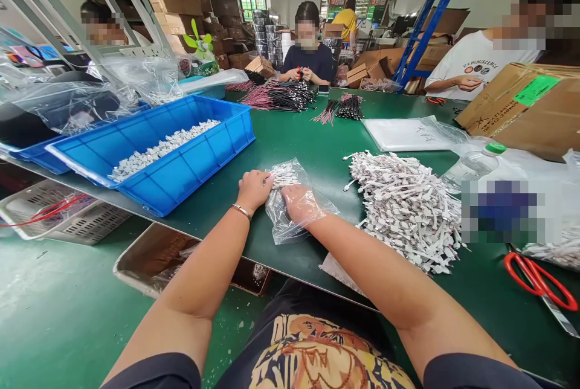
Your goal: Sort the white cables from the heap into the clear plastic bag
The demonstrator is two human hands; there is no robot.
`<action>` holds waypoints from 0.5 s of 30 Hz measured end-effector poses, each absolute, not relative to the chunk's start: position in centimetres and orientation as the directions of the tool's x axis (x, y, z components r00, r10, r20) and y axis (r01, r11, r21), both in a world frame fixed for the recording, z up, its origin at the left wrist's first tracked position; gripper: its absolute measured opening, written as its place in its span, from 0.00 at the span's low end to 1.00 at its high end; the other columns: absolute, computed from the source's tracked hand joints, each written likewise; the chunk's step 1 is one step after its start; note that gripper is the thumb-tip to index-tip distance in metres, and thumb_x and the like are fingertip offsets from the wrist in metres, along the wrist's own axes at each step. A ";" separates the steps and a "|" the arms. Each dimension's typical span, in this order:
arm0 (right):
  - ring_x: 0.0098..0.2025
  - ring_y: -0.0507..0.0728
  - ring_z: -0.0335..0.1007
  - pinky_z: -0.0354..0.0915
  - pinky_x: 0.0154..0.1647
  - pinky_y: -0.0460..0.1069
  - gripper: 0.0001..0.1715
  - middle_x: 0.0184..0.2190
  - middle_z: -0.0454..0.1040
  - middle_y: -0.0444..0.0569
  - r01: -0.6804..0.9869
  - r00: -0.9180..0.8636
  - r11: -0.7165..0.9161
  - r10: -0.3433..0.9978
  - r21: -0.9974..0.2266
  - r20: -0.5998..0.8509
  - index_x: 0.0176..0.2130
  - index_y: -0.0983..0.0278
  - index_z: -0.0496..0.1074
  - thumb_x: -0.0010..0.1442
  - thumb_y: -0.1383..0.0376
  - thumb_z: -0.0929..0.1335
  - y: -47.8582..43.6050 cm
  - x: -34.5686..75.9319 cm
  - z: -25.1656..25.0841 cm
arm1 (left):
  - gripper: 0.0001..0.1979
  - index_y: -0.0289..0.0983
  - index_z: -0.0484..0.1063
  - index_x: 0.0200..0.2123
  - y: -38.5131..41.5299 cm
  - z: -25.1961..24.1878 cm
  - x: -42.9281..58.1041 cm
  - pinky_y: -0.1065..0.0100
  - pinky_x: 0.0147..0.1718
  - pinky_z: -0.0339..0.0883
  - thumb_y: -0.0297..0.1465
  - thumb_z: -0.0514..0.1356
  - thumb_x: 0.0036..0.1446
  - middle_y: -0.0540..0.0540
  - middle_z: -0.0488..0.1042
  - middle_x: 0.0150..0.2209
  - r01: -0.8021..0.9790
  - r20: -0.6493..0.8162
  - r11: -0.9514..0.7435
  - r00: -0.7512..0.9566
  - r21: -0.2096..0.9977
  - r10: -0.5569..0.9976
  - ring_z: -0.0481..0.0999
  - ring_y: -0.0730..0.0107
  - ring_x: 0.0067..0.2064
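Note:
A clear plastic bag (281,233) lies on the green table in front of me, with a bunch of short white cables (284,175) in its far end. My left hand (255,189) is closed on the bag's left edge, beside the cables. Inside the bag, plastic covering its wrist, my right hand (299,203) has its fingers curled against the near end of the bunch; what they grip is hidden. To the right rises a big heap of similar white short cables (403,208).
A blue bin (217,153) with small white parts stands left. Red-handled scissors (539,280), a bottle (475,162) and a cardboard box (521,105) are at right. Flat plastic bags (403,134) lie beyond the heap. Across the table a co-worker (308,57) handles black and pink wires (281,96).

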State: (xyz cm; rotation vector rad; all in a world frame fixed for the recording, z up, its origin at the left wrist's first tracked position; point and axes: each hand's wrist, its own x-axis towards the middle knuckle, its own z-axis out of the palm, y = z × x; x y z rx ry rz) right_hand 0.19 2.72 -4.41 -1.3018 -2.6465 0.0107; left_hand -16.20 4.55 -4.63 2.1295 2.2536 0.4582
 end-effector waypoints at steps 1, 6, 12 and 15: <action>0.46 0.57 0.67 0.66 0.45 0.56 0.14 0.46 0.69 0.51 0.784 -0.596 0.614 0.785 -0.091 0.168 0.46 0.66 0.67 0.62 0.62 0.64 2.6 0.3 -4.4 | 0.21 0.47 0.71 0.47 4.7 -4.4 -16.3 0.58 0.45 0.59 0.44 0.44 0.60 0.44 0.69 0.47 0.978 0.181 0.028 -0.066 0.208 0.981 0.65 0.55 0.49; 0.50 0.59 0.65 0.63 0.48 0.58 0.15 0.48 0.68 0.52 0.772 -0.609 0.627 0.777 -0.110 0.158 0.47 0.66 0.67 0.62 0.61 0.63 2.4 0.8 -4.5 | 0.25 0.44 0.68 0.51 5.8 -2.3 -16.1 0.63 0.48 0.58 0.48 0.53 0.53 0.43 0.70 0.49 0.984 0.102 -0.108 0.094 0.141 0.990 0.66 0.57 0.50; 0.58 0.62 0.55 0.56 0.56 0.57 0.21 0.55 0.63 0.59 0.732 -0.652 0.664 0.748 -0.154 0.123 0.53 0.69 0.63 0.64 0.60 0.59 1.2 1.7 -4.2 | 0.11 0.39 0.76 0.34 7.2 -1.9 -13.5 0.64 0.42 0.63 0.35 0.56 0.51 0.40 0.75 0.36 0.970 -0.030 -0.240 0.241 0.037 0.970 0.73 0.57 0.42; 0.59 0.62 0.54 0.54 0.58 0.57 0.23 0.57 0.62 0.60 0.704 -0.680 0.689 0.724 -0.173 0.117 0.53 0.72 0.63 0.64 0.61 0.59 -1.6 3.3 -3.6 | 0.12 0.35 0.76 0.31 7.4 -2.1 -12.6 0.60 0.41 0.63 0.30 0.52 0.53 0.35 0.74 0.37 0.972 0.002 -0.234 0.234 -0.006 0.972 0.73 0.53 0.43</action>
